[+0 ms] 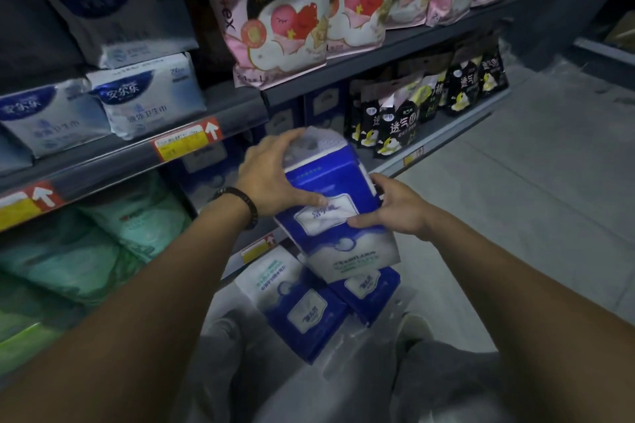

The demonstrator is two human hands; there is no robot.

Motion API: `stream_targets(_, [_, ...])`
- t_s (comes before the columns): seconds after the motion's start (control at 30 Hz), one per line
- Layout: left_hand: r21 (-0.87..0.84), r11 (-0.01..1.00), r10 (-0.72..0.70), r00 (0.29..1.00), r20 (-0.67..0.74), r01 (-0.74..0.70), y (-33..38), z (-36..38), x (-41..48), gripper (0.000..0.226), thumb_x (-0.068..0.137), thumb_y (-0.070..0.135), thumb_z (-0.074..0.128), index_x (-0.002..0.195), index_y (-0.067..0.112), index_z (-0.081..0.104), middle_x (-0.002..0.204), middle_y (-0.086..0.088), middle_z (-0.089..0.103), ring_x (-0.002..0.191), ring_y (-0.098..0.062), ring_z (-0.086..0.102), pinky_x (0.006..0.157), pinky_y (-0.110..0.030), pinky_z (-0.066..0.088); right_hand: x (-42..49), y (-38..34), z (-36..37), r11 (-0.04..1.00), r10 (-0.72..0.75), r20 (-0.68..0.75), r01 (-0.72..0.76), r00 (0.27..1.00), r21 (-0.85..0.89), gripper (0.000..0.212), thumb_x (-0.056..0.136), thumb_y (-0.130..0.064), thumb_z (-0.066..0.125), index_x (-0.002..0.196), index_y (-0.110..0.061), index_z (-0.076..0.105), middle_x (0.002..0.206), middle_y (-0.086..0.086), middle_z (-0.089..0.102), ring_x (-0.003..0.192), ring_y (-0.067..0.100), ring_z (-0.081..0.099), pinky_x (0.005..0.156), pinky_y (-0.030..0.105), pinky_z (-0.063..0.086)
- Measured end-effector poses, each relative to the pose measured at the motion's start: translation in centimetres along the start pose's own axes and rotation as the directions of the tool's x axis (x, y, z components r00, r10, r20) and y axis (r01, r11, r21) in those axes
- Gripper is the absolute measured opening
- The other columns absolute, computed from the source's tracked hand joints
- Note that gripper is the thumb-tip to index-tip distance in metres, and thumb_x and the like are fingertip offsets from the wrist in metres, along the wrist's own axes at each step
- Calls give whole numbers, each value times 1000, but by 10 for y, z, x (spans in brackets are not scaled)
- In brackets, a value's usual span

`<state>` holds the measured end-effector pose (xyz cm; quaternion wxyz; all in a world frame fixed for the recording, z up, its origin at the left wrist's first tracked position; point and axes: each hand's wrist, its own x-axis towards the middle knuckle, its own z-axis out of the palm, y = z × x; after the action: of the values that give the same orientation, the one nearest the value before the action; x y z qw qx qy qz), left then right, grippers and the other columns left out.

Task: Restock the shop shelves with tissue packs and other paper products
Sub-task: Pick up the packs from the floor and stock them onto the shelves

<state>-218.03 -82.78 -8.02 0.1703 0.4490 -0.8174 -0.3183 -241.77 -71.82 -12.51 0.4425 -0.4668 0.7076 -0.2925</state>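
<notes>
A blue and white tissue pack [335, 196] is held up in front of the lower shelf opening, tilted, with its white end toward the shelf. My left hand [275, 178] grips its upper left side, a dark bead bracelet on the wrist. My right hand [391, 206] holds its right edge, thumb across the front label. Below it, two more blue and white tissue packs [302, 306] [369, 288] lie on the floor by the bottom shelf.
The grey shelf rail [137, 154] carries red and yellow price tags. White-blue pad packs [147, 96] sit upper left, pink packs [281, 27] above centre, black packs [395, 117] to the right, green packs [103, 244] lower left. Grey floor [532, 182] spreads right.
</notes>
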Motion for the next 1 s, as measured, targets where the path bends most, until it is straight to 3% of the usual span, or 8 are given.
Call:
stream_targets(0.17, [-378, 846, -297, 921, 251, 376, -52, 21, 0, 129, 54, 35, 103, 159, 28, 28, 155, 1, 50, 134, -19, 54, 111, -48, 47, 10, 7, -9, 978, 135, 8, -134, 991, 158, 79, 71, -38, 99, 137, -36, 55, 124, -9, 77, 105, 19, 79, 90, 53, 64])
stream_targets(0.23, [-497, 732, -304, 877, 373, 466, -64, 32, 4, 121, 51, 32, 105, 152, 38, 38, 145, 1, 62, 128, -26, 63, 101, -57, 54, 15, 4, -7, 969, 131, 32, -135, 991, 208, 81, 73, -36, 98, 141, -36, 53, 128, -9, 74, 108, 19, 78, 91, 52, 64])
stream_targets(0.33, [-611, 617, -219, 853, 473, 497, -66, 41, 15, 101, 53, 27, 103, 140, 31, 52, 128, -3, 73, 115, -30, 72, 82, -51, 62, 31, -6, -6, 971, 119, 82, -133, 990, 201, 74, 76, -36, 96, 138, -36, 57, 128, -8, 74, 110, 20, 77, 93, 52, 63])
stream_targets(0.5, [-681, 566, -290, 885, 365, 466, -68, 63, 53, 103, 46, 28, 106, 136, 29, 57, 123, -2, 76, 106, -31, 75, 86, -61, 60, 64, 0, -14, 981, 95, -34, -88, 995, 173, 52, 88, -37, 88, 134, -32, 65, 128, -3, 76, 104, 18, 77, 87, 40, 64])
stream_targets(0.6, [-726, 532, -377, 890, 258, 436, -52, 79, 87, 83, 60, 12, 100, 128, 36, 57, 115, 3, 77, 86, -18, 79, 60, -40, 64, 95, 11, -12, 992, 93, -247, -70, 965, 101, 43, 96, -42, 78, 135, -31, 64, 135, 2, 72, 114, 25, 72, 100, 46, 59])
stream_targets(0.73, [-739, 572, -411, 904, 115, 355, -38, 102, 146, 81, 61, 17, 100, 125, 32, 53, 113, 8, 75, 89, -16, 76, 58, -33, 61, 144, 14, -3, 975, 198, -430, -131, 881, 180, 57, 91, -43, 73, 142, -22, 57, 133, 8, 68, 120, 35, 66, 105, 50, 55])
stream_targets(0.87, [-742, 579, -491, 871, 16, 339, -42, 121, 215, 84, 41, 36, 104, 108, 27, 54, 113, 0, 74, 93, -25, 75, 78, -51, 64, 195, 23, -4, 948, 175, -299, -79, 938, 307, 57, 91, -32, 73, 144, -32, 51, 130, -5, 61, 121, 30, 65, 107, 54, 56])
stream_targets(1.0, [-687, 614, -528, 849, 9, 389, -60, 142, 270, 89, 33, 54, 93, 105, 11, 66, 108, -10, 75, 87, -28, 76, 81, -49, 64, 246, 20, -13, 891, 185, -139, -107, 973, 442, 83, 104, -18, 64, 169, -39, 18, 147, 3, 51, 128, 32, 61, 103, 50, 56])
